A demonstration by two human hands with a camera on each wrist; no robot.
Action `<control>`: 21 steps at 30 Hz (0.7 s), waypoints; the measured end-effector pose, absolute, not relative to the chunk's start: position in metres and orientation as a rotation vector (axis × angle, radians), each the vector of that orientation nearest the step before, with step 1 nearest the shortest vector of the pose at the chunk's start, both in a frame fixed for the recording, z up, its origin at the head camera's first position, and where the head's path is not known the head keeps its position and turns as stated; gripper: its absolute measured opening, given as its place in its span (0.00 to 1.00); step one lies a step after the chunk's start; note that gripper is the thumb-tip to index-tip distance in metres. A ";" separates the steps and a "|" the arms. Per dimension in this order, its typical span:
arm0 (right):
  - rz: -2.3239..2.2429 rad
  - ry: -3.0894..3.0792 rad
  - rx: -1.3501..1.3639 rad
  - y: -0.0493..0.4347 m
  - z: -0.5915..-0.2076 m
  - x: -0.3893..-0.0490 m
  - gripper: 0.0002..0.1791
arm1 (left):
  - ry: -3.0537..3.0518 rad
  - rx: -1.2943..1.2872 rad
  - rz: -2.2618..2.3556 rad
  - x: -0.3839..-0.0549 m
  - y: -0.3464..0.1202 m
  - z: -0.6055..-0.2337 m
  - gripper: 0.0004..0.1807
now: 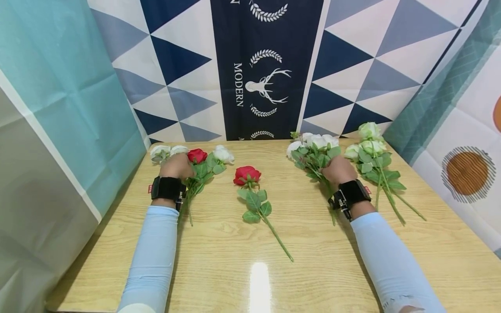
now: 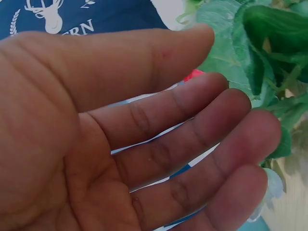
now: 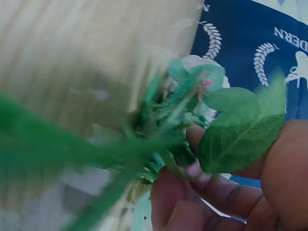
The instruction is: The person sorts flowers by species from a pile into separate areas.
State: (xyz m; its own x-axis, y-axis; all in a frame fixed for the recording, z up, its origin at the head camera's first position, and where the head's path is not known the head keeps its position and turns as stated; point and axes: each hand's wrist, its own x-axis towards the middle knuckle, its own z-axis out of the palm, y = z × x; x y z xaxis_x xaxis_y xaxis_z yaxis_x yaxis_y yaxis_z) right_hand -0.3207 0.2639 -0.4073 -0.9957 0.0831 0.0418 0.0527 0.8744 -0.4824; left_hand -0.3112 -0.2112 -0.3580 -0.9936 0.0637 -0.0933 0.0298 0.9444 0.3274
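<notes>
On the left side, my left hand [image 1: 177, 167] is over a group of flowers with a red rose [image 1: 197, 155] and several white roses [image 1: 223, 154]. The left wrist view shows its fingers loosely extended, thumb apart, fingertips beside the green leaves [image 2: 226, 43] with nothing gripped. Toward the right, my right hand [image 1: 339, 170] pinches the stems of a bunch of white roses [image 1: 318, 141] lying with blooms toward the back. In the right wrist view, thumb and fingers [image 3: 175, 195] close round green stems, partly hidden by a large leaf [image 3: 243, 132].
A single red rose [image 1: 247, 175] lies between the hands, its stem pointing toward the front. Pale green-white roses [image 1: 372, 145] lie right of my right hand. A patterned curtain [image 1: 270, 78] hangs behind the wooden table [image 1: 219, 261], with more cloth along both sides.
</notes>
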 end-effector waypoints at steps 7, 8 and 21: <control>0.812 -2.952 0.011 0.270 -0.388 -0.309 0.28 | 2.966 0.039 0.442 -0.313 -0.213 -0.361 0.08; 0.831 -2.947 0.034 0.271 -0.385 -0.307 0.28 | 2.963 0.033 0.437 -0.314 -0.213 -0.361 0.08; 0.860 -2.658 -0.056 0.295 -0.329 -0.276 0.37 | 2.988 -0.034 0.416 -0.318 -0.213 -0.368 0.08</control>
